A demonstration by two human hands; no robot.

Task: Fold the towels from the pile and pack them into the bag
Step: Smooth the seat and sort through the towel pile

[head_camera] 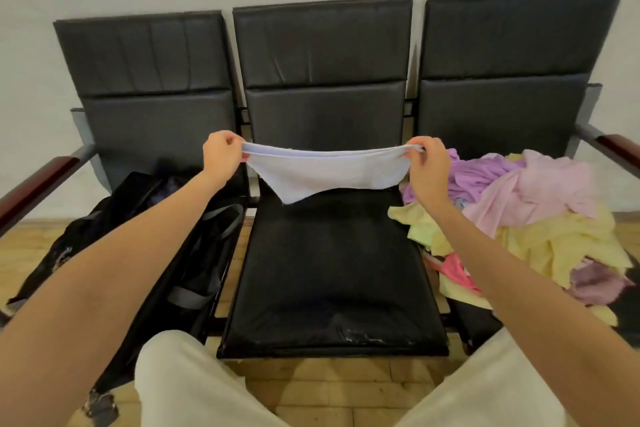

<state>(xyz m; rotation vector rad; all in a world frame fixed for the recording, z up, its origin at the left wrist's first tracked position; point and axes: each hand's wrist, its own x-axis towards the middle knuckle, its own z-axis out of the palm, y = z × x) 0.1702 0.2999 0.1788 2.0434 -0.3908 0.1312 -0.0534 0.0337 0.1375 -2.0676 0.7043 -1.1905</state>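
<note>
A pale blue-white towel (325, 173) hangs stretched in the air above the middle seat (332, 270), doubled over, its lower edge sagging to a point. My left hand (221, 154) pinches its left corners and my right hand (426, 163) pinches its right corners. A pile of towels (526, 215) in purple, pink, yellow and green lies on the right seat, just beside my right hand. A black bag (145, 225) with grey straps sits on the left seat, under my left forearm.
Three joined black chairs stand against a white wall, with wooden armrests (38, 184) at both ends. My knees in light trousers (194, 385) are close to the middle seat's front edge. The floor is wood parquet.
</note>
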